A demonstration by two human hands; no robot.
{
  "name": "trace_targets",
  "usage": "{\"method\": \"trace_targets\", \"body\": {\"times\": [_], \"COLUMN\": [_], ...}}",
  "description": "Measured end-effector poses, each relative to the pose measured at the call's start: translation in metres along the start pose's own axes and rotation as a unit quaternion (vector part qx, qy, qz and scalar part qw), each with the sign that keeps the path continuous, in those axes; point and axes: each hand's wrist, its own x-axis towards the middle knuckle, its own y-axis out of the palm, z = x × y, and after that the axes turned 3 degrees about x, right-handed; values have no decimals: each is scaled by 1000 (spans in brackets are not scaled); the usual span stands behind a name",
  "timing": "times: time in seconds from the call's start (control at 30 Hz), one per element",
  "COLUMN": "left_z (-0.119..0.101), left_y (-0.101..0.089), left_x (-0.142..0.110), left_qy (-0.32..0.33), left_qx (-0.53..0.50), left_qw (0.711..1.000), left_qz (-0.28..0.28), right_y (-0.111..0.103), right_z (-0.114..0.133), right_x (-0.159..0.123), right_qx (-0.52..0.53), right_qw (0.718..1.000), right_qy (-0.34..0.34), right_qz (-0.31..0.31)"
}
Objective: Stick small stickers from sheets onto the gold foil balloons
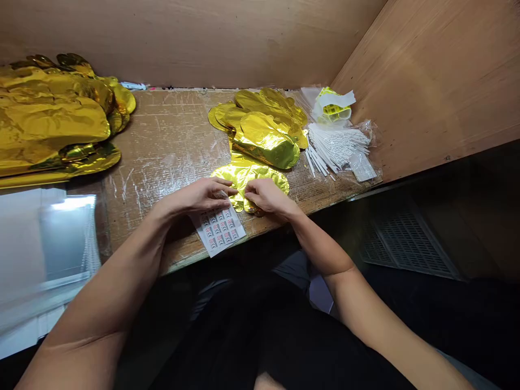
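Note:
A flat gold foil balloon (260, 172) lies in front of me at the table's near edge. My right hand (268, 196) rests over its lower part, fingers curled and pressed together on the foil. Just left of it, my left hand (213, 193) has its fingers stretched out above the balloon's left side and the top of a sticker sheet (219, 230). That white sheet carries rows of small printed labels with CE marks. It lies tilted, reaching the table edge. Whatever is beneath my right fingertips is hidden.
Behind the balloon is a heap of gold foil balloons (264, 130); a larger stack (52, 119) lies far left. White sticks (335, 146) and a yellow-white tape roll (333, 105) are at right. Clear plastic bags (69, 233) lie near left. Wooden panels (439, 81) enclose the table.

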Motion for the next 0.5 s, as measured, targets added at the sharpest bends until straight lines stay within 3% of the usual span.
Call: {"method": "trace_targets", "body": {"times": [0.23,0.3,0.4,0.5], "left_z": [3,0,-5,-15], "left_y": [4,2,-5,-17], "left_x": [3,2,0,-6], "left_qy": [-11,-13,-24,-14], "left_qx": [-12,-32,-70,-79], "left_qw": [1000,999,997,995], "left_qz": [-6,-4,-12,-65], "right_y": [-11,-11,-1,5], "right_z": [-15,-19,-23,-30], "right_x": [-20,-21,-14,-5], "right_qx": [-146,-168,-132,-55], "right_qw": [978,977,988,997], "right_qy": [129,79,-42,-51], "right_qz": [-82,-101,-66,-36]}}
